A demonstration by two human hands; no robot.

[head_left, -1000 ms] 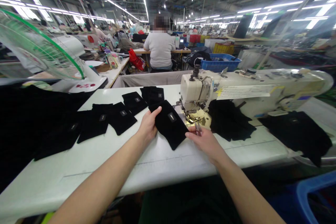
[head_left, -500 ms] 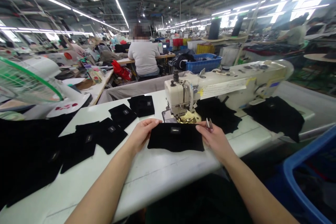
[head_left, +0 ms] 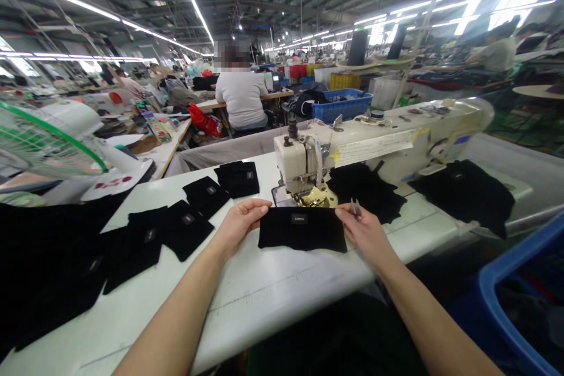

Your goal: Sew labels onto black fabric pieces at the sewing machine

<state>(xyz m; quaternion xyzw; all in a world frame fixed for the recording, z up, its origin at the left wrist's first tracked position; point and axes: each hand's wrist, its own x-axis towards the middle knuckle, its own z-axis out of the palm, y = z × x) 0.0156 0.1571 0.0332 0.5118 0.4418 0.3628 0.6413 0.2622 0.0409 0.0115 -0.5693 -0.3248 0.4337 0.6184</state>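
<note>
A black fabric piece with a small label (head_left: 302, 232) is stretched between my two hands in front of the sewing machine (head_left: 293, 164). My left hand (head_left: 242, 223) pinches its upper left corner. At the upper right corner, my right hand (head_left: 362, 229) grips the fabric between thumb and finger, and small metal snips (head_left: 355, 207) stick up from that same hand. Several labelled black pieces (head_left: 187, 223) lie overlapping on the white table (head_left: 247, 311) to the left. More black fabric (head_left: 368, 191) rests under the machine arm.
A blue crate (head_left: 489, 288) stands at the lower right. Behind the table are a blue basket (head_left: 341, 107) and a seated person (head_left: 241, 97). A fan with a green rim (head_left: 53, 135) is at the left. Black fabric (head_left: 467, 191) lies at the machine's right end.
The held fabric piece has shifted slightly to the right, and my right hand has moved a little right with it. My left hand still pinches the left corner.
</note>
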